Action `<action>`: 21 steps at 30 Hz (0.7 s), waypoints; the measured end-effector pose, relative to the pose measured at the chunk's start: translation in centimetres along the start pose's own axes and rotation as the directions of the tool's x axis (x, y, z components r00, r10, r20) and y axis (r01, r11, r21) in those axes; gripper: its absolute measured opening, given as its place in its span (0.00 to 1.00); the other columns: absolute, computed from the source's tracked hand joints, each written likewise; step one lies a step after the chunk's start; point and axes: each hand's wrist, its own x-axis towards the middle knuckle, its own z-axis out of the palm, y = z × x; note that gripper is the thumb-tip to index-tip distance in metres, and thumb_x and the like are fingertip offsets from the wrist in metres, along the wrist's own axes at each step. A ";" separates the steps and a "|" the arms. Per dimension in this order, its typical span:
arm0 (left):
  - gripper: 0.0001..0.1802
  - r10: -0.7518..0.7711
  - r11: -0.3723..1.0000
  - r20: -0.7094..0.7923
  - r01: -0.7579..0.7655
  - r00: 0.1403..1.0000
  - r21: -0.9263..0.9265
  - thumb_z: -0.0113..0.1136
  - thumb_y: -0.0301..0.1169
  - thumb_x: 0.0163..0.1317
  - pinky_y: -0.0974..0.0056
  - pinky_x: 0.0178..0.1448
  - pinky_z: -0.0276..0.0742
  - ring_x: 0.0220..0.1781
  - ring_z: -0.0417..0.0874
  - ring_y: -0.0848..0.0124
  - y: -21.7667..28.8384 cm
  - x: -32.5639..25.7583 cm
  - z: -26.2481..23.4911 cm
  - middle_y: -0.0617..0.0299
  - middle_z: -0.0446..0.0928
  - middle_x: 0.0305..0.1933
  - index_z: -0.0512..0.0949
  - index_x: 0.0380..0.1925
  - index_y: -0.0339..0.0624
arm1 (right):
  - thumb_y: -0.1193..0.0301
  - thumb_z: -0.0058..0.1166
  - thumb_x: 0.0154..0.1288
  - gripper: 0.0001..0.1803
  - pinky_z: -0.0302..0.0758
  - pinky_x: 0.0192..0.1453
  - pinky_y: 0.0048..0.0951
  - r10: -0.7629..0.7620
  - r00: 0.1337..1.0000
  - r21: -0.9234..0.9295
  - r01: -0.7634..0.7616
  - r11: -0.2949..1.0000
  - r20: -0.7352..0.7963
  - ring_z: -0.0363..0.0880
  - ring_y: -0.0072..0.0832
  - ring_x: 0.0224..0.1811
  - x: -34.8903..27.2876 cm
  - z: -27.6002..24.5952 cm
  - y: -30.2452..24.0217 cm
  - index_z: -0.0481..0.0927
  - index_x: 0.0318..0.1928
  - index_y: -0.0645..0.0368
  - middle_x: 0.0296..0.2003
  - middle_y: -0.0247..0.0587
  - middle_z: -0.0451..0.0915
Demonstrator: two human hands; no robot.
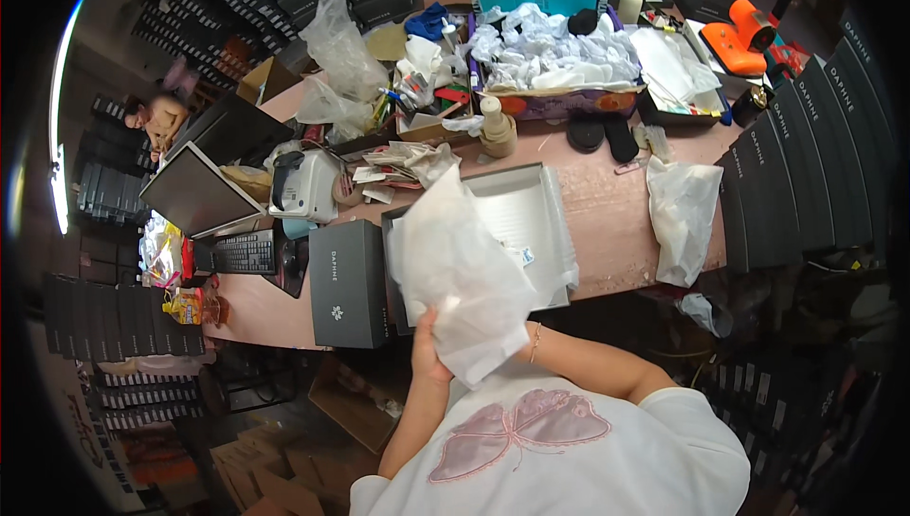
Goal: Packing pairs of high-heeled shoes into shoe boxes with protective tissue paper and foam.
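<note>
In front of my chest I hold up a soft white bag [464,270], its far end over an open shoe box. My left hand [431,350] is closed on its near left edge, thumb on the front. My right hand is at the near right edge; only the wrist with a thin bracelet shows and the bag hides the fingers. The open shoe box [561,203] is grey outside and white inside, with a small packet [522,255] in it. Left of it is a dark grey box or lid [347,279].
Another white bag [682,217] hangs over the table's right front edge, beside stacked dark shoe boxes [806,156]. Behind are a box of crumpled white paper [559,47], a bottle [497,127] and a label printer [303,184]. A keyboard [244,253] and monitor [204,192] stand left. Another person [163,123] is far left.
</note>
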 end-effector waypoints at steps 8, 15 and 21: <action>0.32 0.481 0.438 0.329 -0.548 0.812 0.712 0.65 0.21 0.53 0.66 0.47 0.79 0.41 0.80 0.73 -1.1 1.0 2.0 0.54 0.78 0.44 0.65 0.59 0.33 | 0.51 0.53 0.65 0.48 0.55 0.71 0.47 0.499 0.864 0.926 -0.135 0.353 -0.064 0.53 0.42 0.73 -5.0 -4.7 1.9 0.35 0.74 0.39 0.71 0.47 0.52; 0.47 -0.488 -0.039 0.789 -0.913 0.372 0.406 0.58 0.21 0.51 0.54 0.45 0.78 0.40 0.80 0.50 -6.3 6.3 5.6 0.48 0.76 0.39 0.51 0.71 0.54 | 0.58 0.46 0.71 0.24 0.75 0.59 0.36 0.782 0.551 0.955 0.131 0.265 -0.293 0.76 0.33 0.55 -14.2 -5.7 4.5 0.69 0.60 0.61 0.53 0.42 0.76; 0.20 -0.283 -0.743 0.675 -0.601 0.682 0.295 0.54 0.27 0.56 0.51 0.45 0.77 0.47 0.79 0.54 -4.3 19.0 7.1 0.52 0.75 0.43 0.73 0.52 0.44 | 0.60 0.49 0.70 0.25 0.72 0.62 0.38 0.790 0.419 0.892 0.152 0.426 -0.448 0.74 0.33 0.57 -19.4 -7.7 3.2 0.66 0.63 0.59 0.56 0.39 0.74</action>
